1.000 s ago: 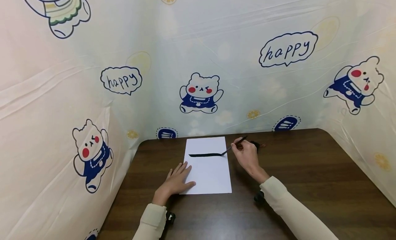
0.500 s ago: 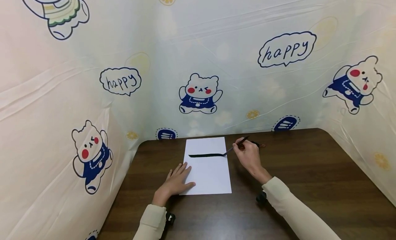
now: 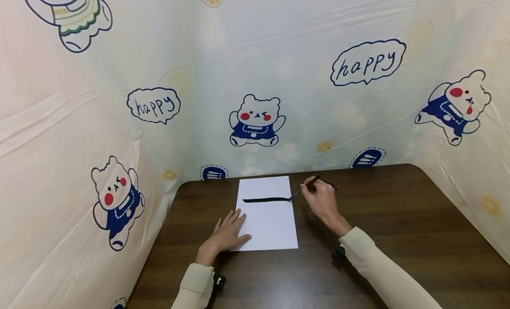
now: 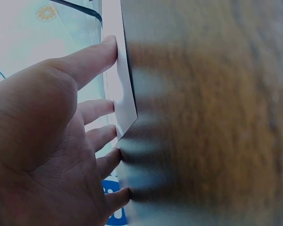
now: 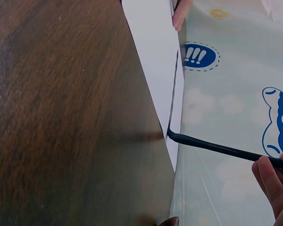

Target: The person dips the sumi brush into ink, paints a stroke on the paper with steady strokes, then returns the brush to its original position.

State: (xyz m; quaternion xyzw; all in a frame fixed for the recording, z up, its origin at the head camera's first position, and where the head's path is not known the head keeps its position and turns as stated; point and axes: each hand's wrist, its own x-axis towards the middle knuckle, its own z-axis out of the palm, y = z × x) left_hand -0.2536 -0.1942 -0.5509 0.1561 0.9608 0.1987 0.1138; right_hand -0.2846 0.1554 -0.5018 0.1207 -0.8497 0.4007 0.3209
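A sheet of white paper (image 3: 268,225) lies on the wooden table, with one thick black stroke (image 3: 266,200) running across its upper part. Spread over the paper's lower left edge, my left hand (image 3: 224,234) rests with straight fingers; in the left wrist view its fingertips touch the sheet and the table. My right hand (image 3: 321,201), just off the paper's right edge, pinches a dark paintbrush (image 5: 217,148) by its handle. The brush slants down to the left, its bent tip touching the right end of the stroke, near the paper's edge.
Partly hidden behind my right hand is a small dark object with a reddish-brown end (image 3: 338,186). The brown table (image 3: 398,220) meets a pale printed cloth (image 3: 311,101) at its back and sides.
My right hand and the brush have moved slightly to the right, and the black stroke has grown longer toward the paper's right edge. The left hand stays in place.
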